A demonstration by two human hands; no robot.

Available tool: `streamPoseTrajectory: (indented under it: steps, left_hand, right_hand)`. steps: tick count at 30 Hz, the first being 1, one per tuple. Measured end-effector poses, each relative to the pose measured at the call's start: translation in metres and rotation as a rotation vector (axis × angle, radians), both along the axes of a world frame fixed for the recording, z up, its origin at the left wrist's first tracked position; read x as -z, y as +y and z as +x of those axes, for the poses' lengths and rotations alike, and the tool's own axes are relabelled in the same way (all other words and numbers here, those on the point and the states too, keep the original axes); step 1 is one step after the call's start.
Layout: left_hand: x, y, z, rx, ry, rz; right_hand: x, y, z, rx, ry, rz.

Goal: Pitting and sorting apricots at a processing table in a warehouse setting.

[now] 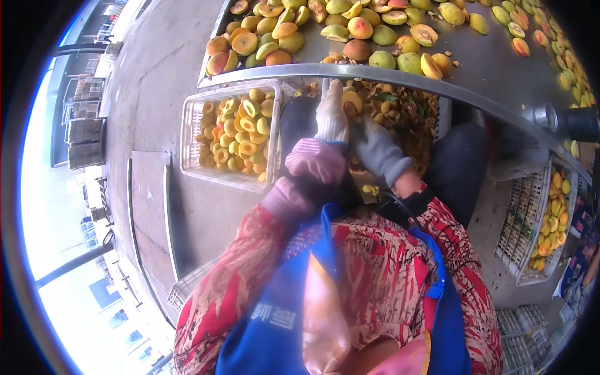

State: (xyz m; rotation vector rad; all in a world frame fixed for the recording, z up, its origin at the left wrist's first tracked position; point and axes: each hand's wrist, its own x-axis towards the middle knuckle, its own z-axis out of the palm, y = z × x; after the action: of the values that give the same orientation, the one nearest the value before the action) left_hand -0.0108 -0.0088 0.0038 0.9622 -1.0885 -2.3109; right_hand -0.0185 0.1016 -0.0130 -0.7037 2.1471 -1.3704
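My left hand (332, 115), in a white glove with a pink sleeve cover, reaches up to the steel table's front edge. Its fingers are closed on something I cannot make out, beside a yellow fruit half (352, 103). My right hand (378, 147), in a grey glove, is low and blurred just right of it, over a crate of pits, peel and leaves (412, 119); its fingers are unclear. Left of my hands stands a white crate (187, 134) holding yellow fruit halves (237, 131).
The steel table (500, 81) carries whole and halved mangoes (284, 28). A dark cylindrical fitting (578, 125) is at right. Crates of yellow fruit (512, 231) stand lower right, beside part of another person (581, 250). Stacked crates (84, 125) line the far left.
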Motion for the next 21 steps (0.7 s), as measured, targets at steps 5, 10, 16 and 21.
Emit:
streamPoseTrajectory:
  steps: [5, 10, 16, 21]
  left_hand:
    - [0.01, -0.01, -0.002, 0.046, -0.109, -0.074]
    - [0.005, -0.01, 0.004, 0.086, -0.109, -0.078]
    - [0.001, -0.004, 0.007, 0.117, -0.095, -0.079]
    - [-0.003, -0.005, 0.008, 0.148, -0.095, -0.06]
  right_hand:
    - [-0.034, 0.007, -0.01, -0.132, -0.505, -0.095]
    - [-0.025, 0.009, -0.009, -0.107, -0.621, -0.12]
    - [-0.042, 0.014, -0.008, -0.118, -0.745, -0.051]
    - [-0.045, 0.017, -0.009, -0.088, -0.951, -0.042]
